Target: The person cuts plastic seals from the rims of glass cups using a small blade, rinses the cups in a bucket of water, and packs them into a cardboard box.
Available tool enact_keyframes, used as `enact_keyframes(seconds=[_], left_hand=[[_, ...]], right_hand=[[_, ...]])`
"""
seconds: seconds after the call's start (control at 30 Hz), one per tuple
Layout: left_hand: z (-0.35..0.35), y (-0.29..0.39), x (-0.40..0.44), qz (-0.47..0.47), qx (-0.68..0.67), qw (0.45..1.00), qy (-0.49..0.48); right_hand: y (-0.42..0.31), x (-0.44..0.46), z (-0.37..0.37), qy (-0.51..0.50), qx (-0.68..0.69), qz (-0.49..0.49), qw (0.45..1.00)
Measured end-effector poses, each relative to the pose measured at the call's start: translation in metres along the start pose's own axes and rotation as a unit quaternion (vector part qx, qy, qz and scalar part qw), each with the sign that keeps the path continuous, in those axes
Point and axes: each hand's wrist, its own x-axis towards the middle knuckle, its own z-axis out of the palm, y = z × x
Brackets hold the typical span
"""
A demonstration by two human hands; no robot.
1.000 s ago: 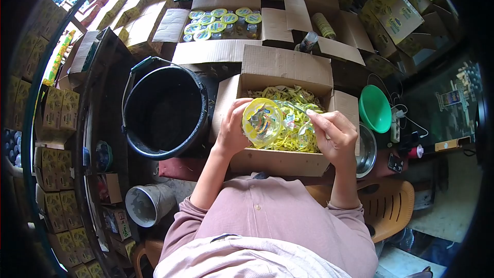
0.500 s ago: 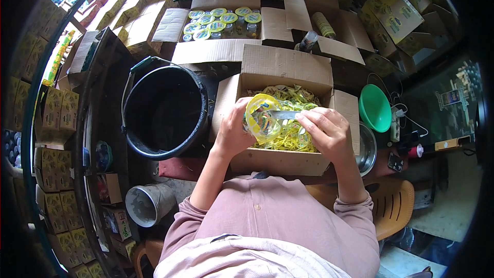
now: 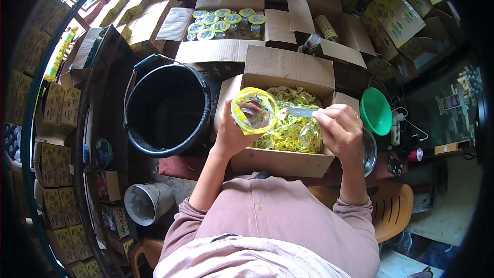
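My left hand (image 3: 230,135) is wrapped round a clear plastic cup (image 3: 253,113) with a yellow printed rim, its mouth tilted up towards me. Through that mouth the inside shows, and the film over it looks cut away. Between the thumb and fingers of my right hand (image 3: 339,128) is a knife (image 3: 302,113) with a flat grey blade, pointing left. Its tip lies just right of the cup's rim, apart from it. Both hands are over an open cardboard box (image 3: 288,67) filled with yellow-green film strips (image 3: 288,136).
Left of the box stands a black bucket (image 3: 132,123). Behind it, another carton (image 3: 221,51) holds several yellow-lidded cups (image 3: 232,18). Stacked cups (image 3: 327,28) lie in a further carton. A green bowl (image 3: 375,111) and a metal bowl (image 3: 369,152) are on the right.
The cup has moved left and turned more towards me. My right hand has drawn the knife to the right, from the cup's mouth to just outside its rim.
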Motion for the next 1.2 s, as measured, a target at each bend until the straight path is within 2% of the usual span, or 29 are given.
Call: enact_keyframes(seconds=[0.07,0.17,0.27,0.33,0.47,0.77,1.2], left_hand=[[0.002,-0.009,0.0,0.07,0.059,0.996,-0.014],[0.007,-0.009,-0.007,0.032,0.057,0.998,0.001],[0.007,0.013,0.005,0.013,-0.096,0.994,0.048],[0.006,0.01,0.005,0.05,-0.046,0.997,0.041],[0.005,0.0,0.002,0.095,0.004,0.995,0.035],[0.001,0.007,0.006,0.126,0.017,0.992,0.022],[-0.002,0.02,0.003,0.033,0.025,0.999,-0.003]], right_hand=[[-0.003,0.002,-0.002,-0.003,0.002,-0.005,1.0],[-0.01,0.003,-0.003,0.0,0.015,-0.016,1.0],[-0.019,0.007,-0.004,0.006,0.023,-0.04,0.999],[-0.021,0.01,-0.004,0.008,0.027,-0.05,0.998],[-0.014,0.016,-0.014,0.002,-0.07,-0.04,0.997],[-0.019,0.02,-0.009,-0.052,-0.091,-0.103,0.989],[-0.021,0.019,0.007,-0.047,-0.065,-0.141,0.987]])
